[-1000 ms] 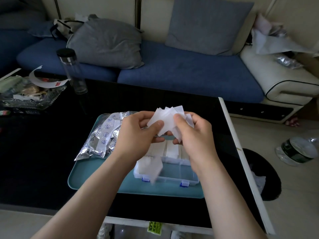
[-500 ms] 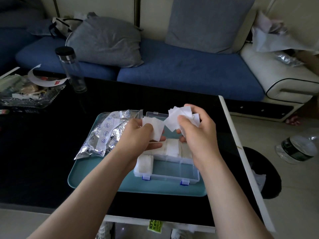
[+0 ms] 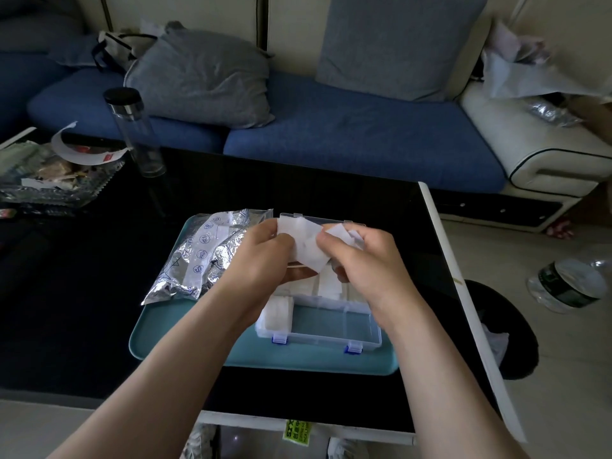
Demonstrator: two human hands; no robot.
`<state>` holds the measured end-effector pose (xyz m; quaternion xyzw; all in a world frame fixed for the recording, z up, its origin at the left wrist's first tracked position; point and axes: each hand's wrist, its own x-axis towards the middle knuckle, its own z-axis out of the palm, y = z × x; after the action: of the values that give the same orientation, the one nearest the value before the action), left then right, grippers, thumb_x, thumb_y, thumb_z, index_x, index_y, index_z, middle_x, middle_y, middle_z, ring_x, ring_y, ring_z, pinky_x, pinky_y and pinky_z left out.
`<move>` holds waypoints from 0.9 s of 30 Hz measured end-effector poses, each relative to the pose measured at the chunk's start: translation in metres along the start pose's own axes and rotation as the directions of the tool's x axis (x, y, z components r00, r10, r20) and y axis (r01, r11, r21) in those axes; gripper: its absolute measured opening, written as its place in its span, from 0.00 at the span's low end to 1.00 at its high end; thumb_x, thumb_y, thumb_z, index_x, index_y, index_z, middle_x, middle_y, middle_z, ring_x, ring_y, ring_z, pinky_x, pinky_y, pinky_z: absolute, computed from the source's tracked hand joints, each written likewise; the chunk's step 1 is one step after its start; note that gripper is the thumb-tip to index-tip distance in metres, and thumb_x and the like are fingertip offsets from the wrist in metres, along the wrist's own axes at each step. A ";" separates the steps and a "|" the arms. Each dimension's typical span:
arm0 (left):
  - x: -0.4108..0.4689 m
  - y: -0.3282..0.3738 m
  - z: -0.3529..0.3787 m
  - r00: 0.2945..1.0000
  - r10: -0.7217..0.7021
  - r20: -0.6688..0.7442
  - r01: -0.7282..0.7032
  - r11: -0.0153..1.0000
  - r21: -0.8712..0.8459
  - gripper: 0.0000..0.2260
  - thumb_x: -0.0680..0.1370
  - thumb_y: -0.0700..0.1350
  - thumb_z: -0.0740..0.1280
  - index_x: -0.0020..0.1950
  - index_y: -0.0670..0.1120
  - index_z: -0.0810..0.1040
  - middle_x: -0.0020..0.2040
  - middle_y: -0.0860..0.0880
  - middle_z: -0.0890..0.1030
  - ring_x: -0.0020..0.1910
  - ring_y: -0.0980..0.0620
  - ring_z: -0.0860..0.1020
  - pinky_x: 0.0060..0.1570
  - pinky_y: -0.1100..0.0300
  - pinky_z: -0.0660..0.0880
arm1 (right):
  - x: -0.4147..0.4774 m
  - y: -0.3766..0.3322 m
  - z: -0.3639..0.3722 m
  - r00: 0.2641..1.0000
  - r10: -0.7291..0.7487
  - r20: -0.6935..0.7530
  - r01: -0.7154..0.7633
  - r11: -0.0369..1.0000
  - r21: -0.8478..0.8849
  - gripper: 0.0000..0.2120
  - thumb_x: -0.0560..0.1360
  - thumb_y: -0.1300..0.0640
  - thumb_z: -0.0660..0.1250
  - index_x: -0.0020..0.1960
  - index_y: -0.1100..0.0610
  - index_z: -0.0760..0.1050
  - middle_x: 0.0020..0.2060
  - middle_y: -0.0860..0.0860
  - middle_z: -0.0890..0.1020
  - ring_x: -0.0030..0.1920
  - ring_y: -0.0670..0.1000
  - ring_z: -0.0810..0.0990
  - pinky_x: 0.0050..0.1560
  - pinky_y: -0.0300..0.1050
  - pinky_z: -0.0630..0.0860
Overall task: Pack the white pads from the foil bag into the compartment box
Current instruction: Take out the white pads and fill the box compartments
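Note:
My left hand [image 3: 261, 256] and my right hand [image 3: 361, 260] both pinch white pads [image 3: 306, 243] above the clear compartment box [image 3: 331, 332], which lies open on a teal tray [image 3: 185, 339]. The right hand also holds a few more pads [image 3: 344, 235] between its fingers. Pads fill the box's near-left compartment [image 3: 276, 313] and some of the back ones [image 3: 328, 283]; the near-right compartments look empty. The crumpled foil bag [image 3: 205, 256] lies on the tray's left side, beside my left hand.
The tray sits on a black table whose white right edge [image 3: 463, 293] runs close by. A clear bottle with a black cap [image 3: 135, 130] and a glass dish of scraps [image 3: 49, 173] stand at the back left. Behind is a blue sofa [image 3: 331, 134].
My hands have come back together and lowered slightly over the box. The left hand's single pad now meets the right hand's stack; a second ago a pad dropped into the near-left compartment.

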<state>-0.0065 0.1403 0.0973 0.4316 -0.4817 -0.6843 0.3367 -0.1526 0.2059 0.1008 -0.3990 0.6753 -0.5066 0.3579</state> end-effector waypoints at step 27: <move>-0.020 -0.010 0.019 0.977 -0.048 0.206 0.023 0.992 0.124 0.14 0.83 0.33 0.56 0.59 0.37 0.81 0.53 0.38 0.86 0.51 0.40 0.87 0.48 0.53 0.84 | -0.019 0.012 -0.024 0.994 -0.069 -0.083 0.054 0.985 -0.166 0.08 0.74 0.51 0.81 0.44 0.55 0.86 0.35 0.48 0.87 0.34 0.43 0.84 0.37 0.40 0.80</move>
<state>-0.0168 0.1677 0.0962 0.3856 -0.5471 -0.7014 0.2452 -0.1679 0.2341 0.0963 -0.4250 0.7170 -0.4774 0.2781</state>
